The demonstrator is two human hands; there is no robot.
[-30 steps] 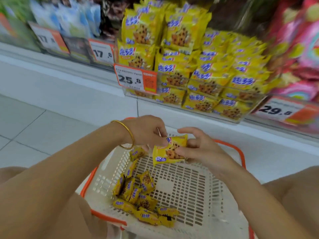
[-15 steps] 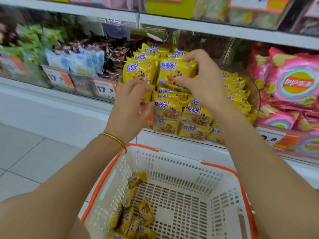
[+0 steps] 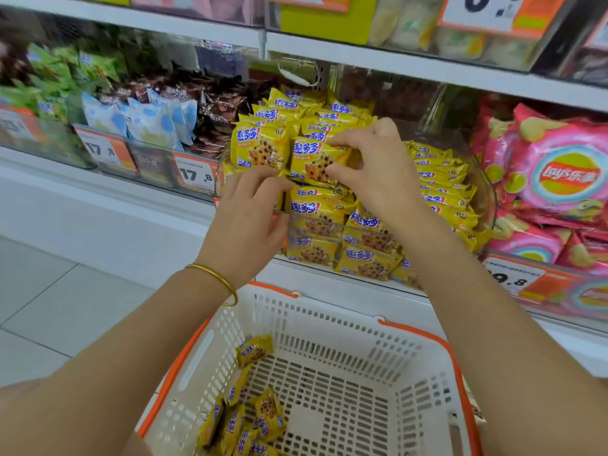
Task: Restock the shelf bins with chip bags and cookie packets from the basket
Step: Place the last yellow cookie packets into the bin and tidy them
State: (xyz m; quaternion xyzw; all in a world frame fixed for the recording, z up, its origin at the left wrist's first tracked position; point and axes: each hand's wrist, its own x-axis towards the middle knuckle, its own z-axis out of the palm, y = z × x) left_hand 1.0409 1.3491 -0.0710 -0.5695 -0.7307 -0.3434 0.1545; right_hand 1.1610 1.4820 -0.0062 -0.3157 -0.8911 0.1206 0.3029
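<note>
My right hand (image 3: 378, 166) pinches a yellow cookie packet (image 3: 316, 161) on top of the heap in the clear shelf bin (image 3: 487, 199), fingers above and thumb below it. To its left, my left hand (image 3: 253, 209), with a gold bangle at the wrist, has its curled fingers at the bin's front edge, touching the yellow packets (image 3: 316, 205) stacked there. Whether it holds one I cannot tell. Below, the white basket (image 3: 329, 311) with orange handles holds several more yellow cookie packets (image 3: 250, 413) in its left corner.
Pink chip bags (image 3: 556, 172) fill the bin to the right. Blue-white and brown snack bags (image 3: 158, 120) and green bags (image 3: 49, 80) fill the bins to the left, behind orange price tags (image 3: 194, 172). Another shelf runs above. Pale floor tiles lie at the left.
Both hands rose from the basket to the shelf bin. The right hand carried a yellow packet up and now sets it lower on the heap; the left hand followed to the bin's front.
</note>
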